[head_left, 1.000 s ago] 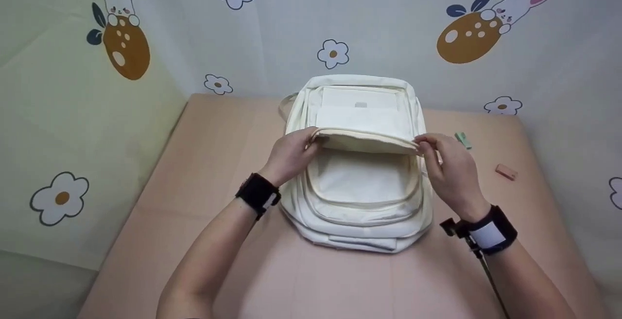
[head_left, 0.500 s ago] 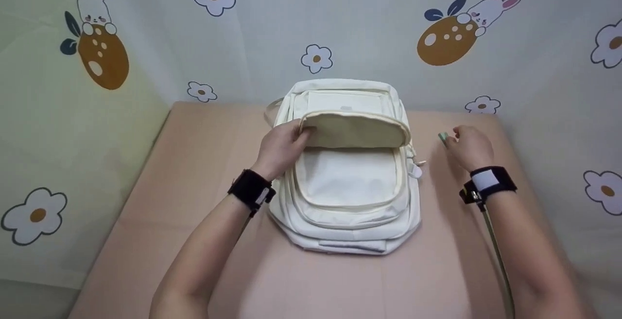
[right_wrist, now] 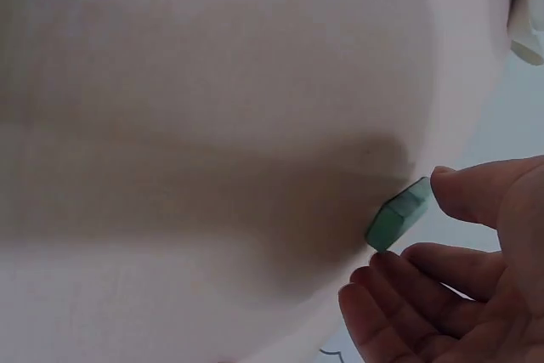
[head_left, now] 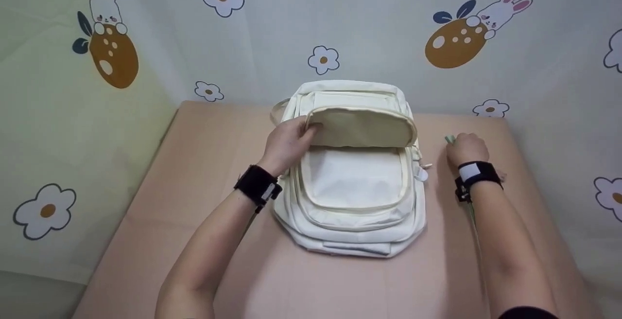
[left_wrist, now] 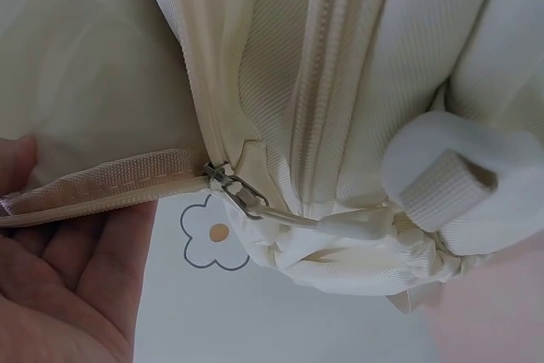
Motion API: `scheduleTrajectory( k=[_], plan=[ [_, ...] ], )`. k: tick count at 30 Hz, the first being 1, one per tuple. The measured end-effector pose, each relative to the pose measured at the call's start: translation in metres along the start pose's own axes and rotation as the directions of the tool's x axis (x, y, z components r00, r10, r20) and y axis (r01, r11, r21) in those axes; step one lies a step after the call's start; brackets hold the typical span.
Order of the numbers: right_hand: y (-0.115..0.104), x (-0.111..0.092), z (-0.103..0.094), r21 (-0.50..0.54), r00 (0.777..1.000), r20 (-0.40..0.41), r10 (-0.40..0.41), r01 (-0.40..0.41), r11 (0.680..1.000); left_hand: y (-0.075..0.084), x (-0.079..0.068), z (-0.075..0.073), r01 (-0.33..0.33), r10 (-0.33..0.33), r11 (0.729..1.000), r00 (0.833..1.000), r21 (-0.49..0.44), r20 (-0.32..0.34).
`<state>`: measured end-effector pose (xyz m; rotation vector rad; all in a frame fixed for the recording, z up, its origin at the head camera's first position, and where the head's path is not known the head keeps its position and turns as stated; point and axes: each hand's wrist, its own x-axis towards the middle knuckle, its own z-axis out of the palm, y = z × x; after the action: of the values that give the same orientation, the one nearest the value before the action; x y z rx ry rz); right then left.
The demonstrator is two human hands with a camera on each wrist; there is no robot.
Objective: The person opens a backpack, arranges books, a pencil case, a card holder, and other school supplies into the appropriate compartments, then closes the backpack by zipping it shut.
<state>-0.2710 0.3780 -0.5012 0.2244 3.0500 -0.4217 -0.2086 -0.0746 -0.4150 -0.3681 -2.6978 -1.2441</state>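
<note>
A cream backpack (head_left: 359, 239) lies on the table with its front pocket unzipped and the pocket flap (head_left: 362, 127) folded up, showing its beige lining. My left hand (head_left: 286, 144) pinches the flap's left edge between thumb and fingers. Close by in the left wrist view, a metal zipper slider (left_wrist: 234, 186) with a cord pull sits at the corner of the opening. To the right of the bag, my right hand (head_left: 467, 150) is low over the table. Its thumb and fingertips pinch a small green block (right_wrist: 398, 215), seen from its end in the right wrist view.
A small pink block (head_left: 502, 177) lies partly hidden behind my right wrist. A white tag (head_left: 422, 174) hangs at the bag's right side. The pink-covered table (head_left: 204, 241) meets a patterned cloth wall (head_left: 272, 42) at the back and sides.
My right hand has left the flap's right edge, moved right and taken hold of the green block. The flap, still held by my left hand, stands more open. The view has shifted slightly.
</note>
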Motion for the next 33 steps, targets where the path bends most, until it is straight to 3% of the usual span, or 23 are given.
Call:
scheduleTrajectory(
  k=[8, 13, 19, 22, 24, 26, 29, 33],
  plan=[
    [0.011, 0.004, 0.006, -0.031, 0.999, -0.01, 0.043, -0.044, 0.999, 0.002, 0.003, 0.002, -0.026, 0.026, 1.0, 1.0, -0.001, -0.002],
    [0.013, 0.002, 0.008, 0.021, 0.998, -0.048, 0.039, -0.038, 0.999, 0.002, 0.003, 0.002, -0.02, 0.02, 1.0, 1.0, -0.01, 0.003],
    [0.002, -0.013, 0.002, 0.148, 0.984, -0.179, -0.023, 0.05, 0.988, 0.001, 0.003, 0.002, -0.004, 0.004, 1.0, 1.0, -0.001, 0.004],
    [-0.009, -0.029, -0.005, 0.229, 0.957, -0.287, -0.049, 0.119, 0.966, 0.001, 0.004, 0.002, -0.003, 0.003, 1.0, 1.0, -0.017, 0.011],
    [-0.019, -0.042, -0.01, 0.28, 0.915, -0.397, -0.074, 0.197, 0.94, 0.001, 0.004, 0.002, -0.005, 0.006, 0.999, 1.0, -0.032, 0.014],
    [-0.03, -0.057, -0.016, 0.305, 0.846, -0.522, -0.112, 0.307, 0.902, 0.001, 0.004, 0.002, -0.004, 0.004, 0.999, 1.0, -0.045, 0.013],
    [-0.048, -0.08, -0.025, 0.275, 0.701, -0.683, -0.205, 0.507, 0.817, 0.001, 0.005, 0.001, 0.001, -0.001, 0.999, 1.0, -0.051, 0.004],
    [-0.077, -0.108, -0.033, 0.138, 0.503, -0.769, -0.394, 0.732, 0.667, 0.0, 0.005, -0.001, 0.002, -0.003, 0.999, 1.0, -0.049, -0.008]
  ],
)
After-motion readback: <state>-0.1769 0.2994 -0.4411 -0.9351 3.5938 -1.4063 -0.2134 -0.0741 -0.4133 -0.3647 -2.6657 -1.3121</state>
